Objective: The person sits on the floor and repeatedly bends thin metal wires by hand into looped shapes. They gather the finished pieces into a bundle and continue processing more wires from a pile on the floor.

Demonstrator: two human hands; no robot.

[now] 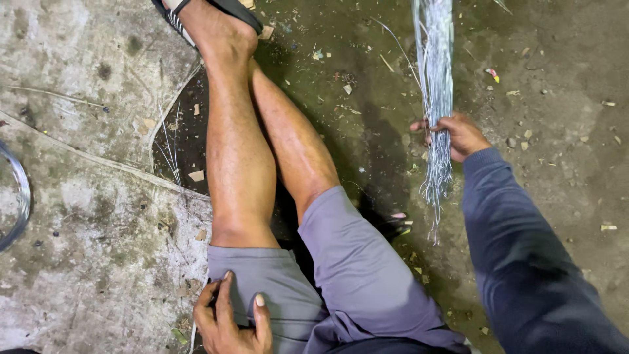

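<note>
Silver-grey thin wires, a long bundle of them (437, 98), lie on the dirty grey concrete floor (98, 196), running from its far edge down toward the person. The right hand (458, 136) in a dark blue sleeve (531, 262) grips this bundle near its lower part. The fingers are curled tight around the wires and pressed together. Below the hand the wire ends fan out a little and look loose and uneven.

The left hand (229, 321) rests on the grey shorts (314, 282) at the near edge of the floor. Its fingers are spread a bit and lie flat on the cloth. It holds nothing.

Two bare legs (255, 144) stretch out toward the far edge. One foot wears a black sandal with white stripes (180, 16).

How far along is the work? It looks to me like an early point: the wires are gathered in one hand, but the ends are not even and nothing ties them yet. The other hand has not joined in.

A shiny curved metal rim (19, 196) peeks in at the left edge. Small bits of paper and chips are scattered over the floor. I see no packages, labels or signs anywhere.
</note>
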